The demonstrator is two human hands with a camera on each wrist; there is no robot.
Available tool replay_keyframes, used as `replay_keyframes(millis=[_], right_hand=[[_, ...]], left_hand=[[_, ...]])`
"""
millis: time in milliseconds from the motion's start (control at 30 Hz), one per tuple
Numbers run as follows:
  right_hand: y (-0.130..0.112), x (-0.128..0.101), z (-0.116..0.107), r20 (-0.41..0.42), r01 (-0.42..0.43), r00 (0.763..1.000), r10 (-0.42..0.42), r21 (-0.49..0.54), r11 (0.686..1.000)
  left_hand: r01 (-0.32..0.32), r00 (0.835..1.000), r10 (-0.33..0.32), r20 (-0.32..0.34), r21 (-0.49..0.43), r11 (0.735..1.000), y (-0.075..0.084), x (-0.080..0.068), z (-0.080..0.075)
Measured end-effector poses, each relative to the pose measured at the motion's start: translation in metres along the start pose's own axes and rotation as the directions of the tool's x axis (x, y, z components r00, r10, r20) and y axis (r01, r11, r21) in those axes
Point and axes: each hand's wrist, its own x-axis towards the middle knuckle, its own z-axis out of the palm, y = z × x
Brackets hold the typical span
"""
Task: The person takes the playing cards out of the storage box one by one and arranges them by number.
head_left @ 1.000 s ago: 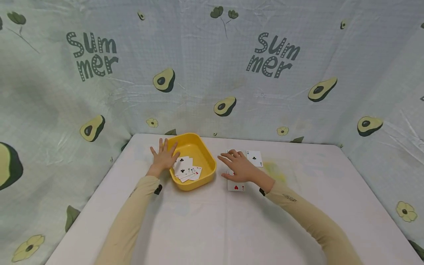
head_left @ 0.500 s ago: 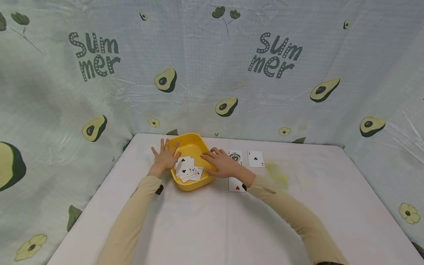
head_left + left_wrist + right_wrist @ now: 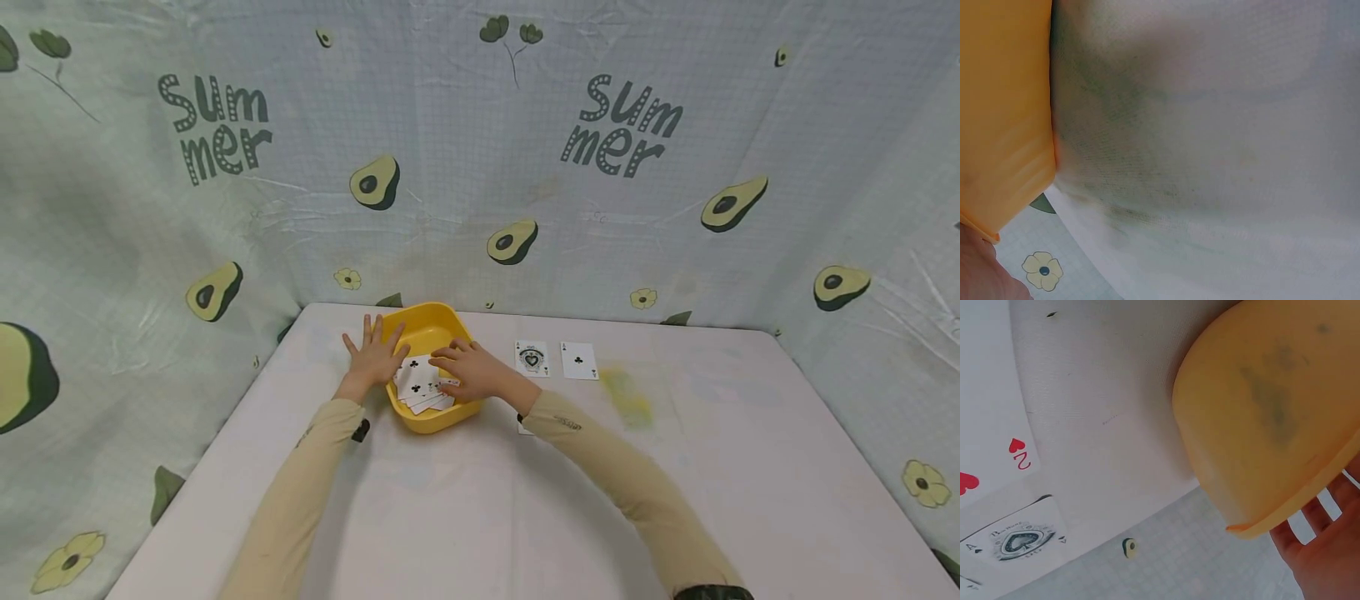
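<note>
Left hand [image 3: 372, 358], fingers spread flat, bracing yellow tub [image 3: 442, 414] at frame centre; right hand [image 3: 471, 372], fingers relaxed, reaching onto loose cards [image 3: 417, 385] inside, grip unconfirmed.
</note>
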Motion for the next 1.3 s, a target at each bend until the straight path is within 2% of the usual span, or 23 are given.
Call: replay_keyframes(millis=[233,633,800,967,1300], right_hand=[[-0.001,0.015,0.008,0.060,-0.032,0.998,0.033,-0.014,0.999],[-0.005,0.029,0.014,0.140,-0.098,0.985,0.099,-0.018,0.995],[-0.007,0.032,0.020,0.160,-0.068,0.984,0.078,-0.067,0.995],[-0.009,0.034,0.023,0.190,-0.036,0.981,0.049,-0.070,0.997],[-0.012,0.034,0.023,0.233,-0.054,0.970,0.071,-0.079,0.995]], left_hand=[[-0.001,1.000,0.001,0.006,-0.002,1.000,0.000,0.000,0.000],[0.000,1.000,0.000,0.019,-0.009,1.000,0.000,-0.001,-0.001],[-0.008,1.000,0.008,0.010,-0.007,1.000,0.000,-0.001,-0.001],[-0.015,1.000,0.015,0.001,-0.017,1.000,-0.001,-0.001,-0.001],[-0.018,1.000,0.018,0.014,-0.030,0.999,-0.001,0.001,-0.001]])
